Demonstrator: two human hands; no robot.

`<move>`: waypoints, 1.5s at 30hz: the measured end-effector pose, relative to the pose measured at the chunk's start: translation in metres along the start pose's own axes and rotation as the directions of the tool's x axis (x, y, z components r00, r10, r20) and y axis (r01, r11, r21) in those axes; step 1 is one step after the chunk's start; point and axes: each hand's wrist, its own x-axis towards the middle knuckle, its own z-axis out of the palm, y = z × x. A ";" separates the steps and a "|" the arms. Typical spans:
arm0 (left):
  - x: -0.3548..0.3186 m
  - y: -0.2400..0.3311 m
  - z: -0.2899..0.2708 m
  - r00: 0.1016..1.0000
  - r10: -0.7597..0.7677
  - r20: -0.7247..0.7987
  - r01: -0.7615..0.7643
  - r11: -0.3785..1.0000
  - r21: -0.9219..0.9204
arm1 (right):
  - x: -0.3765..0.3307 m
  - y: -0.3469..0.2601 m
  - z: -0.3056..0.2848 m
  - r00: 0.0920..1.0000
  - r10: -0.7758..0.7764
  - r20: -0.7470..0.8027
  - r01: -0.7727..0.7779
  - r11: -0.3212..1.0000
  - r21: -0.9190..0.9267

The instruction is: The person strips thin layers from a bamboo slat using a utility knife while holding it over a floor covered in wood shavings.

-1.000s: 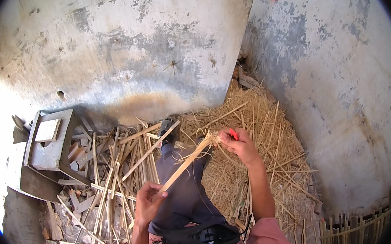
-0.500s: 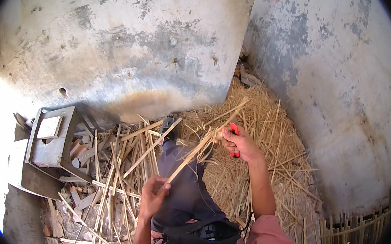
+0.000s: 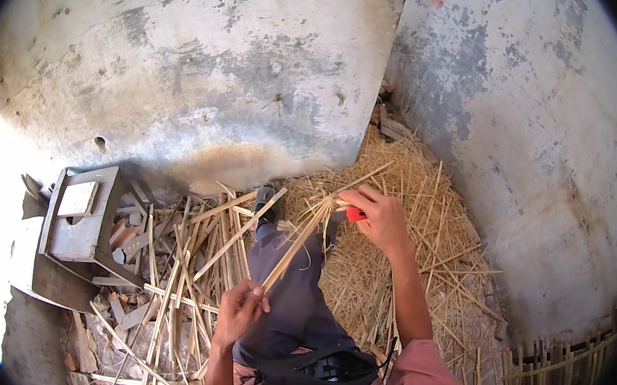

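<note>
Weathered concrete walls (image 3: 209, 71), stained grey and brown, meet in a corner and fill most of the view, with bright sunlight washing out the left edge. Against the corner lies a wide heap of dry straw-coloured shavings (image 3: 409, 224) covering the floor to the right. Left of it sprawls a loose pile of split bamboo strips (image 3: 189, 270), lying crossed over one another among chips and scraps. A grey wooden stool (image 3: 80, 215) lies tipped on its side just beyond that pile, near the sunlit edge. Low on the right, part of a woven bamboo panel (image 3: 550, 379) stands against the wall.

The person sits with one leg in dark grey trousers (image 3: 298, 303) stretched forward between the strips and the shavings, a pink garment and a dark strap showing at the lower edge.

A long bamboo strip (image 3: 294, 247) runs slanted above that leg, from lower left to upper right. The left hand (image 3: 238, 308) grips its lower end, fingers closed around it. The right hand (image 3: 380, 218) is at the upper end, where thin curls of fibre fray off the strip; its fingers are wrapped around a red-handled tool (image 3: 355, 214), of which only the red handle shows between them, touching or just beside the strip.
</note>
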 end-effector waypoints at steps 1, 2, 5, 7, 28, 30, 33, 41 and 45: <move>-0.001 0.000 -0.004 0.998 -0.034 0.047 0.036 0.998 -0.055 | 0.000 -0.001 0.000 0.999 -0.028 -0.027 0.028 0.999 -0.016; 0.000 0.000 -0.008 0.993 -0.062 0.097 0.073 0.991 -0.108 | 0.000 -0.002 -0.001 0.997 -0.057 -0.056 0.055 0.998 -0.035; 0.000 0.001 -0.014 0.974 -0.140 0.175 0.174 0.965 -0.196 | -0.004 -0.001 0.001 0.980 -0.126 -0.155 0.117 0.991 -0.065; 0.003 0.002 -0.016 0.960 -0.160 0.230 0.216 0.946 -0.243 | -0.005 0.000 0.003 0.966 -0.139 -0.219 0.132 0.990 -0.044; 0.012 0.007 -0.005 0.948 0.319 -0.011 -0.291 0.878 0.381 | 0.007 -0.029 -0.039 0.994 0.099 -0.036 -0.048 0.730 0.681; 0.015 0.024 -0.003 0.914 0.400 -0.066 -0.346 0.853 0.390 | 0.009 -0.031 -0.047 0.994 0.111 -0.015 -0.067 0.698 0.713; 0.025 0.058 0.010 0.840 0.541 -0.051 -0.487 0.792 0.369 | 0.013 -0.041 -0.061 0.995 0.101 0.011 -0.082 0.739 0.669; 0.060 0.116 0.056 0.763 0.618 0.190 -0.646 0.717 0.262 | 0.013 -0.063 -0.068 0.992 0.016 0.122 -0.092 0.753 0.652; 0.075 0.123 0.058 0.705 0.647 0.291 -0.707 0.673 0.218 | 0.012 -0.062 -0.066 0.995 0.003 0.095 -0.065 0.756 0.652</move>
